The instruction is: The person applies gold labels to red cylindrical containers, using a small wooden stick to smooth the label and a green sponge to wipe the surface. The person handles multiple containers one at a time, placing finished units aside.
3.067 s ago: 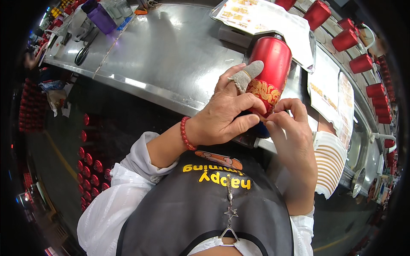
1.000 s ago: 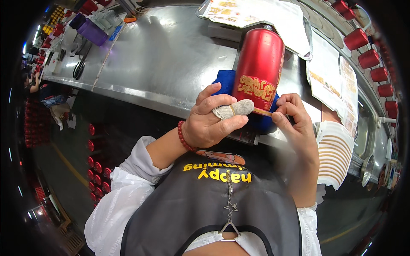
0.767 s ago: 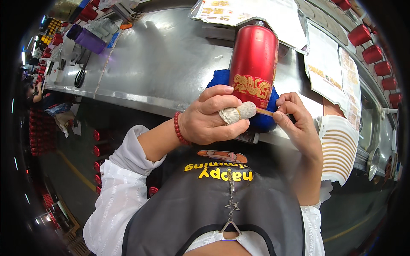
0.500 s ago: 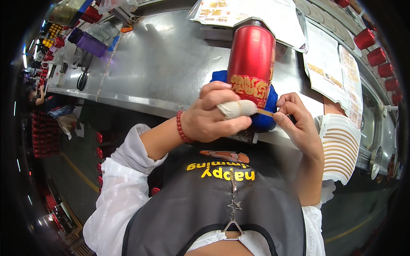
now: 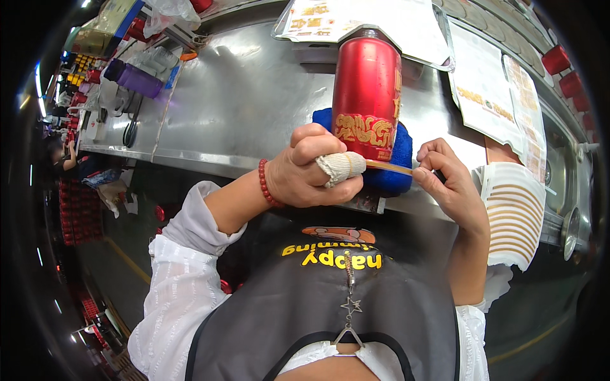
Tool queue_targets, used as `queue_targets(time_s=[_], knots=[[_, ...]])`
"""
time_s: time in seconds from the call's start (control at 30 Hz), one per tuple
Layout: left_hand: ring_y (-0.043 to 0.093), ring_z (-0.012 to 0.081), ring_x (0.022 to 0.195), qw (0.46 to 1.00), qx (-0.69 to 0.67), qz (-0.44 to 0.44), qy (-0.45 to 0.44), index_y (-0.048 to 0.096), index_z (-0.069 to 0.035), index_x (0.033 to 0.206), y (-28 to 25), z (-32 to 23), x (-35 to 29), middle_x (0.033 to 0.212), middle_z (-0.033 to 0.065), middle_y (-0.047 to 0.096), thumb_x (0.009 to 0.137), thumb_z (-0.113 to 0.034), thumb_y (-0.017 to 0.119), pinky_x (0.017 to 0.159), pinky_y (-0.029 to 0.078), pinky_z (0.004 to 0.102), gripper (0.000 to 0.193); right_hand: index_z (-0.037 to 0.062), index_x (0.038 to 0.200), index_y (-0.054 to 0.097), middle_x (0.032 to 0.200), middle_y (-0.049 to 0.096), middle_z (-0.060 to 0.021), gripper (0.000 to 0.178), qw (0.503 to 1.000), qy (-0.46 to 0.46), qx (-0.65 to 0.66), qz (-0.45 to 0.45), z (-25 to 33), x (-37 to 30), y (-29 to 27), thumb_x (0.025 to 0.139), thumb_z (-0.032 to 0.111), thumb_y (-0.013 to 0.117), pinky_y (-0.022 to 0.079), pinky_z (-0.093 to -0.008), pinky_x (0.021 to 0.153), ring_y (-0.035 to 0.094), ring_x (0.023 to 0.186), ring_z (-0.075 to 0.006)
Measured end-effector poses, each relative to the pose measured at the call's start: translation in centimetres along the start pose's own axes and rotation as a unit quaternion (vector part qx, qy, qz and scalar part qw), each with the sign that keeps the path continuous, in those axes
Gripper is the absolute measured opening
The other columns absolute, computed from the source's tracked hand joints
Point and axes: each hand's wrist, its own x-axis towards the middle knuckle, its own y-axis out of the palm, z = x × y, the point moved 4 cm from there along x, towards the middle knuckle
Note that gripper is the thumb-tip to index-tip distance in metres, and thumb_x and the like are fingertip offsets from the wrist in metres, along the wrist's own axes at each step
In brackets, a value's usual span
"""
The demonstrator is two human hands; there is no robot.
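Observation:
A shiny red cylinder (image 5: 365,89) with gold decoration lies on a folded blue cloth (image 5: 400,168), its lower end toward me. My left hand (image 5: 311,166) is closed at that lower end, a white cloth sleeve (image 5: 340,168) wrapped round one finger. A narrow gold strip (image 5: 391,167) runs from under the left fingertips along the cylinder's bottom edge. My right hand (image 5: 445,181) pinches the strip's other end between thumb and finger. The left fingertips' contact with the cylinder is partly hidden.
White sheets with gold decals (image 5: 486,101) lie at the right and far side. A white sheet of curved gold strips (image 5: 516,216) hangs beside my right forearm. A purple bottle (image 5: 136,79) and dark-handled scissors (image 5: 131,130) rest on the metal table (image 5: 235,95) at the left.
My left hand has shifted slightly left along with the cylinder. The right hand has moved a little right, and a longer stretch of gold strip shows between the hands.

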Motion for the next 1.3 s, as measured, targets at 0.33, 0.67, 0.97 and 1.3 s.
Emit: queue_targets(time_s=[0.33,0.67,0.97,1.3], knots=[[0.049,0.0379,0.125,0.962,-0.064,0.008,-0.267,0.049,-0.009,0.139,1.0,0.7,-0.5,0.133,0.0166,0.058,0.083,-0.028,0.079,0.112,0.033,0.0537,0.066,0.0031,0.08,0.052,0.103,0.047,-0.0067,0.026,0.999,0.033,0.014,0.025,0.3,0.2,0.0,0.094,0.019,0.067,0.037,-0.0269,0.09,0.045,0.099,-0.0172],[0.052,0.0311,0.112,0.97,-0.07,-0.064,-0.224,0.063,-0.012,0.112,0.1,-1.6,-4.1,0.119,0.0127,0.064,0.079,-0.01,0.077,0.096,0.047,0.0453,0.035,0.0019,0.08,0.053,0.1,0.048,-0.0072,0.026,0.999,0.022,0.028,0.018,0.7,0.3,-0.3,0.094,0.018,0.068,0.037,-0.0272,0.089,0.046,0.097,-0.0185],[0.057,0.0234,0.107,0.995,-0.062,-0.024,-0.071,0.067,-0.013,0.091,-0.1,-1.2,0.3,0.112,0.0066,0.07,0.072,-0.012,0.072,0.092,0.05,0.0401,0.02,0.0033,0.08,0.051,0.104,0.046,-0.007,0.026,0.999,0.017,0.019,0.025,0.3,0.3,-0.1,0.095,0.018,0.066,0.036,-0.0257,0.088,0.043,0.099,-0.0168],[0.05,0.0326,0.113,0.964,-0.038,-0.087,-0.247,0.058,-0.014,0.117,1.2,-1.0,-2.5,0.121,0.0105,0.061,0.078,-0.013,0.081,0.1,0.043,0.046,0.045,0.0036,0.08,0.052,0.104,0.046,-0.0069,0.025,0.999,0.002,0.024,0.03,1.1,0.6,-0.1,0.095,0.018,0.066,0.035,-0.0258,0.089,0.044,0.099,-0.0167]])
